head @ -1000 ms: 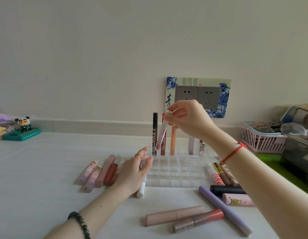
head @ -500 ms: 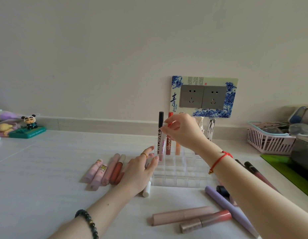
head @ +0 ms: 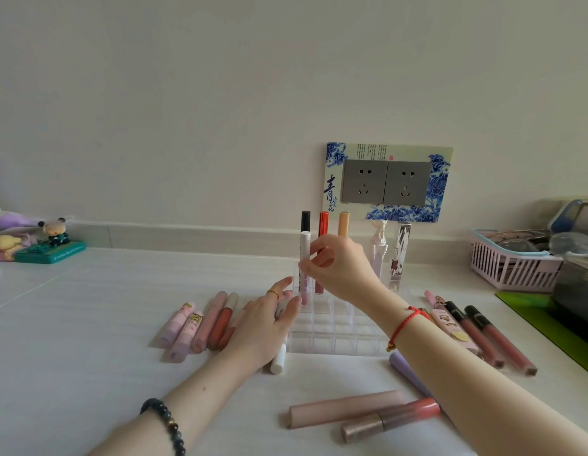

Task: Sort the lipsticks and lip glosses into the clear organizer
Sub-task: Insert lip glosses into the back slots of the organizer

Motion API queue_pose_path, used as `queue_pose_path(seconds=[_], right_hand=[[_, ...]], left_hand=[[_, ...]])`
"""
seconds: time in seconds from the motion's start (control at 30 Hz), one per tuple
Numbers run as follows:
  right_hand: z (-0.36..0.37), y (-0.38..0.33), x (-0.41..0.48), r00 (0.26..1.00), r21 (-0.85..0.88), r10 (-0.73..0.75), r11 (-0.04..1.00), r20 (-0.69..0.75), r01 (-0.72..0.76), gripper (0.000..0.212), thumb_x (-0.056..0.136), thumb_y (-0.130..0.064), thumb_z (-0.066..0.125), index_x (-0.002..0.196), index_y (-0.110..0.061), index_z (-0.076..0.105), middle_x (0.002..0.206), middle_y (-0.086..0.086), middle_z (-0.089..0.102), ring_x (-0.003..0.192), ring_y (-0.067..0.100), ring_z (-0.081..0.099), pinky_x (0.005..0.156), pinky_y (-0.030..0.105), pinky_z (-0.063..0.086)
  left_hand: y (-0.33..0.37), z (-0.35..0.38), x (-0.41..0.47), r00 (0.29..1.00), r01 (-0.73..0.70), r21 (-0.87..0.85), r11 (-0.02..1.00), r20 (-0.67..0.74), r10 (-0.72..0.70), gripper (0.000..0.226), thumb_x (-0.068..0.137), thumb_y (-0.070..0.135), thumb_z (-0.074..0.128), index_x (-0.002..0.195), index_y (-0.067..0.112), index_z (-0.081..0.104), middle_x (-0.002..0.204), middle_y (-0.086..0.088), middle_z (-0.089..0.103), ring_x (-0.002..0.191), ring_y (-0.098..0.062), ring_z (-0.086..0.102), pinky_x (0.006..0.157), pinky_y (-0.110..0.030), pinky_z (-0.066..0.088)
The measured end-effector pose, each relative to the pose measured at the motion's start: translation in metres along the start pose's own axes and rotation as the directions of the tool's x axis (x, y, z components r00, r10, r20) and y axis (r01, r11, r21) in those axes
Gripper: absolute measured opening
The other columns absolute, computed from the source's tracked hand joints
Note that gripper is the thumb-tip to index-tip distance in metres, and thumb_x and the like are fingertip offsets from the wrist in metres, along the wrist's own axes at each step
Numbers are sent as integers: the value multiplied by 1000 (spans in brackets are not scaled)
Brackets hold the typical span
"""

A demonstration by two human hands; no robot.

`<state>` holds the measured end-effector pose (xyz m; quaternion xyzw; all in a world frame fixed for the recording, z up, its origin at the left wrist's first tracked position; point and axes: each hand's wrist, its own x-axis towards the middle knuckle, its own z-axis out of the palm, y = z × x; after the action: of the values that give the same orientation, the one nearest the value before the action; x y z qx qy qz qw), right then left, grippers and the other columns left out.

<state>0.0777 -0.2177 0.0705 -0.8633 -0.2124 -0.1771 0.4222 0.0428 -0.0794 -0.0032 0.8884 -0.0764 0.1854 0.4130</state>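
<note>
A clear organizer (head: 335, 334) with a grid of slots stands on the white table. In its back row stand a black-capped tube (head: 305, 221), a red one (head: 323, 222), an orange one (head: 343, 223) and two pale decorated ones (head: 378, 245). My right hand (head: 342, 268) pinches a white-capped lip gloss (head: 305, 248), upright with its lower end down in a slot in the second row at the left. My left hand (head: 266, 327) rests flat against the organizer's left side, fingers apart, over a white tube (head: 279, 362).
Loose pink and coral tubes (head: 200, 324) lie to the left of the organizer, dark-capped ones (head: 483, 334) to the right, and two long tubes (head: 361, 411) plus a lilac one (head: 407, 370) in front. A pink basket (head: 513, 268) sits at far right, figurines (head: 52, 238) at far left.
My right hand has come down with the white-capped gloss, from above the back row to a slot in front of it. The tube now stands upright. My left hand stayed beside the organizer.
</note>
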Motion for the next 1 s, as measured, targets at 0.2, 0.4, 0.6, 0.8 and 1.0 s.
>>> queue_pose_path(seconds=[0.2,0.4,0.6,0.8,1.0], right_hand=[[4,-2,-4,1000,37,10,999,20,-10,11,80,-15,66,87,-12,58,78,9,70,58,11,60,64,26,54],[5,-1,-3,1000,46,21,999,11,-21,12,80,-16,65,89,-12,59,79,10,70,69,18,65,70,33,56],[5,1,-3,999,47,34,998,22,-35,14,81,-15,64,92,-11,59,80,8,70,66,15,64,64,25,54],[7,3,-3,999,39,28,999,26,-29,15,81,-14,64,94,-10,58,74,1,66,59,5,60,57,13,49],[0,2,-5,999,17,29,999,29,-29,22,80,-17,65,100,-12,57,75,0,66,60,7,61,55,11,47]], left_hand=[[1,0,-1,1000,-7,-6,1000,1,7,49,91,46,40,137,28,35,132,2,55,121,-14,50,103,-33,36],[1,0,0,1000,-13,-4,1000,7,13,50,91,46,40,137,28,35,133,2,55,121,-14,51,99,-29,37],[-1,0,0,1000,3,1,1000,4,-3,51,90,48,40,137,29,34,134,2,53,122,-14,50,97,-27,36],[0,0,0,1000,0,-18,1000,15,0,52,89,50,40,137,30,34,133,3,54,122,-13,50,99,-30,38],[0,-1,-1,1000,0,-17,1000,7,0,49,91,47,41,137,31,35,133,2,54,121,-13,50,102,-33,38]])
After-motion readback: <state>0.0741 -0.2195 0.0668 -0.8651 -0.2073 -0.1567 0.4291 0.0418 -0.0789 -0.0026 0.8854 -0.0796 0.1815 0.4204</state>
